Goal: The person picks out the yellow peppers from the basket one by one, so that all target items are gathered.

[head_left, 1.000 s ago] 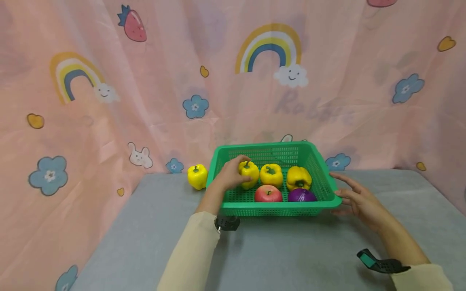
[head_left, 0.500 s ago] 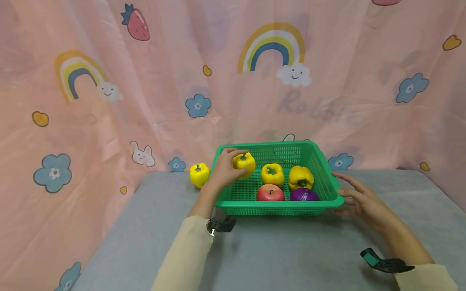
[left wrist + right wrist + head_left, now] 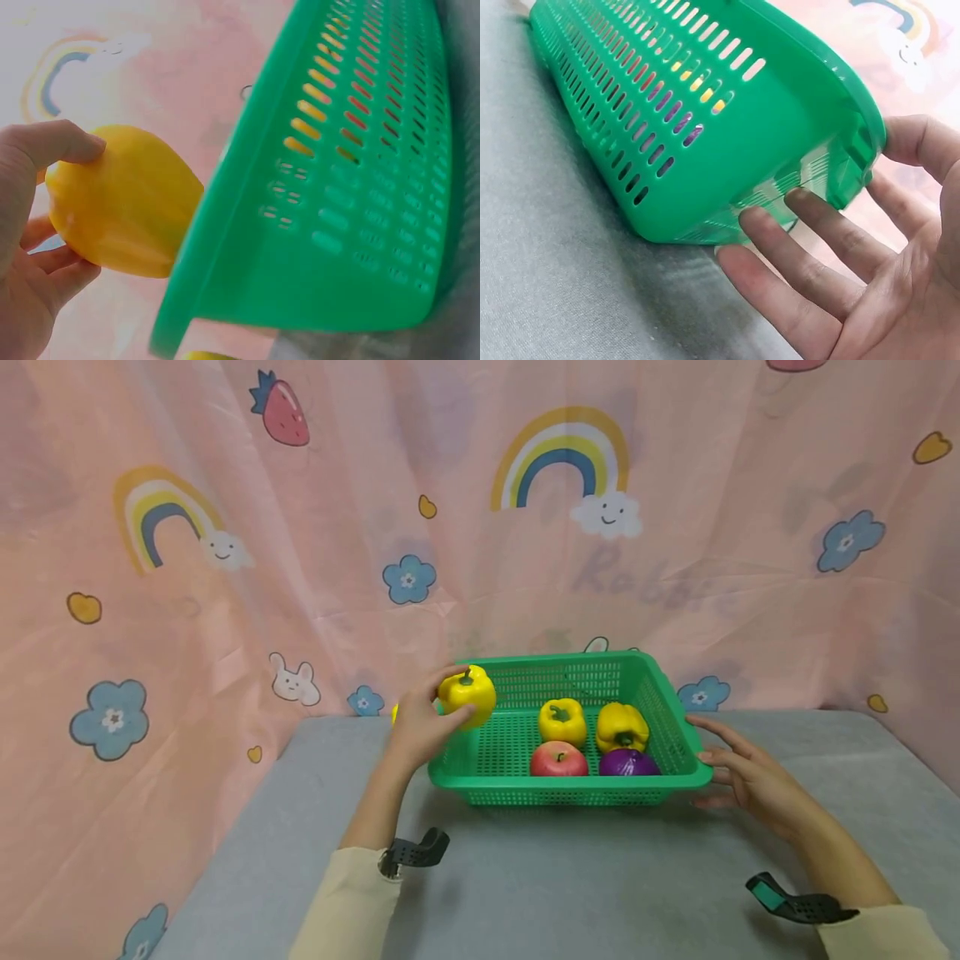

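Note:
My left hand [image 3: 418,722] grips a yellow bell pepper [image 3: 474,695] with thumb and fingers. In the head view it is over the left end of a green plastic basket [image 3: 570,782]. The left wrist view shows the held pepper [image 3: 120,199] beside the basket rim. My right hand [image 3: 761,785] touches the basket's right end with fingers spread and fairly straight, its thumb at the rim in the right wrist view. Inside the basket are two yellow bell peppers [image 3: 562,723] [image 3: 622,727], a red apple [image 3: 558,760] and a purple onion [image 3: 628,763].
Another yellow bell pepper [image 3: 395,713] stands on the grey table [image 3: 570,868] left of the basket, mostly hidden behind my left hand. A pink printed curtain [image 3: 337,518] hangs behind the table.
My left hand has lifted the yellow bell pepper from the basket floor and carried it left to the left rim. My right hand stays at the basket's right end.

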